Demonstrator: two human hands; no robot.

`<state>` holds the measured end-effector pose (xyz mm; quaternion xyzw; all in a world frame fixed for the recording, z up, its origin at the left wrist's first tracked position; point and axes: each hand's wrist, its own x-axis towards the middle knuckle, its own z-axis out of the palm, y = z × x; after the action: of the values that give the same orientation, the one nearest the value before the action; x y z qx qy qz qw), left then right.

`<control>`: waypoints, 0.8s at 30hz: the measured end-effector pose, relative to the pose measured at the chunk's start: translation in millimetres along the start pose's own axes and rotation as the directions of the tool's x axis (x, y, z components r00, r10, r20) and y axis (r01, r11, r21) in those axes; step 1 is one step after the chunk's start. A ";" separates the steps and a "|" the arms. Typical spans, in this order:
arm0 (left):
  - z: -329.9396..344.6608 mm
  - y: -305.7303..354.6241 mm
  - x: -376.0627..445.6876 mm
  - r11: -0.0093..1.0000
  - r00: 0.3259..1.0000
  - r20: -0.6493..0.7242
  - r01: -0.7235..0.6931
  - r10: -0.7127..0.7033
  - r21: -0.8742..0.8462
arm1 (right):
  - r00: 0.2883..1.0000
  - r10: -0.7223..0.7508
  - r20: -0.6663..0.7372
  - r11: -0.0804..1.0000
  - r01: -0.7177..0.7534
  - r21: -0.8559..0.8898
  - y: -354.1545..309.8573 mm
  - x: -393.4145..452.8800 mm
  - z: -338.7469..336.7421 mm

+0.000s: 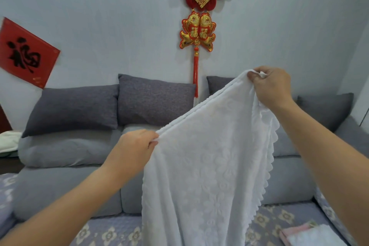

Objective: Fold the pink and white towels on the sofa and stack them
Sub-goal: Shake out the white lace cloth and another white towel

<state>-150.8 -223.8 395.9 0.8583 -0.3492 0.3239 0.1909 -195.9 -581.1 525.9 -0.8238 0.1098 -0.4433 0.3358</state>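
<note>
Overhead, both hands [135, 146] [271, 84] pinch a white towel [203, 166] above the grey sofa [69, 185]

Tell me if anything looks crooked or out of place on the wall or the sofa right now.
The red paper square on the left wall hangs tilted, its edges slanting. On the sofa nothing stands out.
</note>
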 end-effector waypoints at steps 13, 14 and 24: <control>-8.7 -14.4 4.6 0.958 0.958 -0.038 -0.286 0.284 -0.037 | 1.000 0.023 -0.005 0.999 -0.023 0.043 10.4 -3.9 1.1; -8.5 -15.3 3.0 0.964 0.965 -0.023 -0.261 0.260 -0.053 | 1.000 0.026 -0.004 0.999 -0.026 0.041 12.2 -3.8 1.0; -9.2 8.0 12.4 0.434 0.729 0.167 0.558 -0.664 -0.707 | 0.992 0.127 0.014 0.989 -0.127 0.072 24.8 -18.5 10.2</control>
<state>-153.7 -230.2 411.8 0.7543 -0.0975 0.1269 0.6367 -195.6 -586.2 493.7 -0.8044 0.1443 -0.4210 0.3935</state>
